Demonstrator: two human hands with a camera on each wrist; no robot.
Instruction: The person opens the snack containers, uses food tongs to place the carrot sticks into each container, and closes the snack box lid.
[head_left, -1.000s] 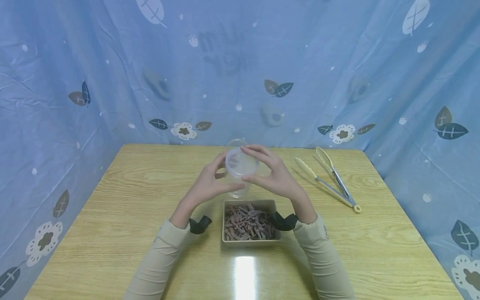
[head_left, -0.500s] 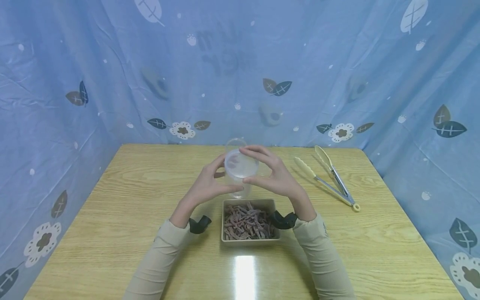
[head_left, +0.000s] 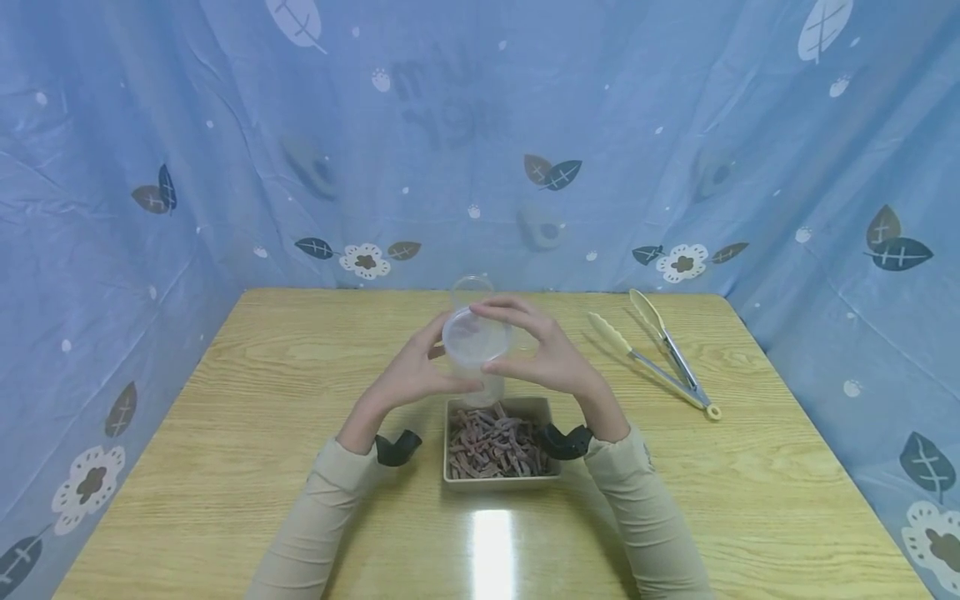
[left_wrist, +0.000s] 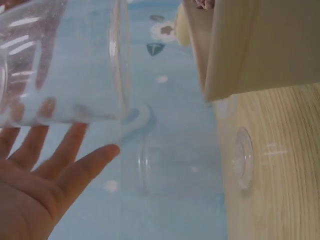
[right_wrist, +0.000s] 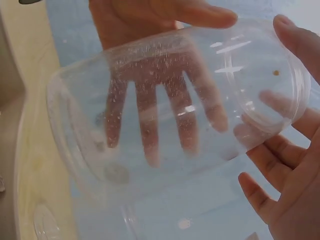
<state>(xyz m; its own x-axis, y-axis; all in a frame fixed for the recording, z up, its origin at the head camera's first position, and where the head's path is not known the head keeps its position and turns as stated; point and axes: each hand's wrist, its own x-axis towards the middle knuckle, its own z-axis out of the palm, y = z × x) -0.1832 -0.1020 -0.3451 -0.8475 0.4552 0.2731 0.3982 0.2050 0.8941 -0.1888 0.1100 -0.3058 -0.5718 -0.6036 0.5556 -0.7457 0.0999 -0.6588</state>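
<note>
Compared with the frame a second ago, we see the clear jar (head_left: 477,336) a little nearer the person, so that its low end now overlaps the far edge of the beige tray (head_left: 502,482) in the head view, where earlier it showed beyond it. We find the tray of brownish strips (head_left: 491,454) and the tongs (head_left: 663,378) unchanged on the wooden table (head_left: 300,442). Faint letters (head_left: 442,125) show on the blue curtain (head_left: 435,200), too blurred for us to read with certainty. The jar is in the air over the table's middle, its long axis upright but tilted: one round end faces up toward the head camera, the rimmed end down toward the table. The left hand (head_left: 408,367) spans its side widely, thumb near us and fingers spread along the far wall; the right hand (head_left: 555,358) grips the upper end between thumb and fingers. In the left wrist view, we see a second clear jar (left_wrist: 182,170) just beside a clear lid (left_wrist: 243,160) on the table.
</note>
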